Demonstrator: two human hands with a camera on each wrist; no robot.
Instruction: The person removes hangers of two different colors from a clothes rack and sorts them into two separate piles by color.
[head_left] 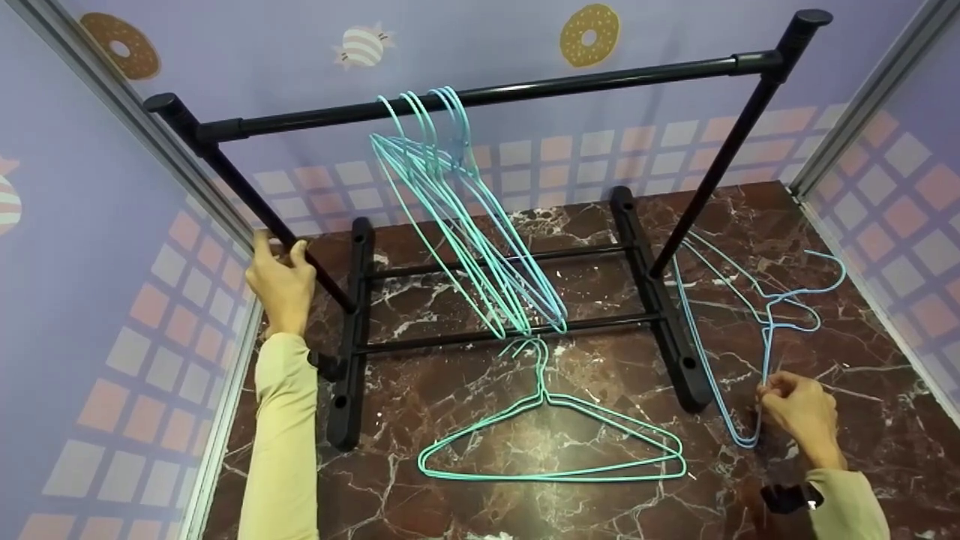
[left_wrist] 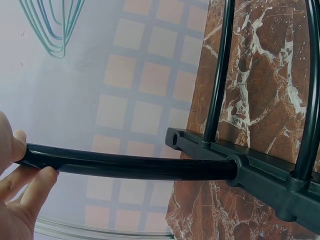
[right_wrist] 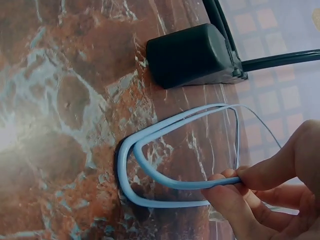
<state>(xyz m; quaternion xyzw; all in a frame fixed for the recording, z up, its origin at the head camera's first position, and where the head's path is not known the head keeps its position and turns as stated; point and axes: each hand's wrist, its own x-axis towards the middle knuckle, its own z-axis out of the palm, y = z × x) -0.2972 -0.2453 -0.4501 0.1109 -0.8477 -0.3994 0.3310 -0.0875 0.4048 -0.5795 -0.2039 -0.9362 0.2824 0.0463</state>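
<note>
My left hand (head_left: 281, 289) grips the left upright post (head_left: 251, 187) of a black clothes rack; in the left wrist view the fingers (left_wrist: 37, 192) bear on the post from both sides. Low at the right, my right hand (head_left: 802, 412) pinches the wire of a blue hanger (right_wrist: 175, 184) between thumb and fingers. A second blue hanger lies partly under it, beside the rack's right foot (right_wrist: 185, 57). Several green and blue hangers (head_left: 465, 225) hang from the top bar (head_left: 540, 90), left of its middle.
On the marble-patterned floor in front of the rack lie green hangers (head_left: 551, 476), overlapping, hooks toward the rack. Two low crossbars (head_left: 585, 328) join the rack's feet. Patterned walls (head_left: 112, 300) close in on the left, back and right.
</note>
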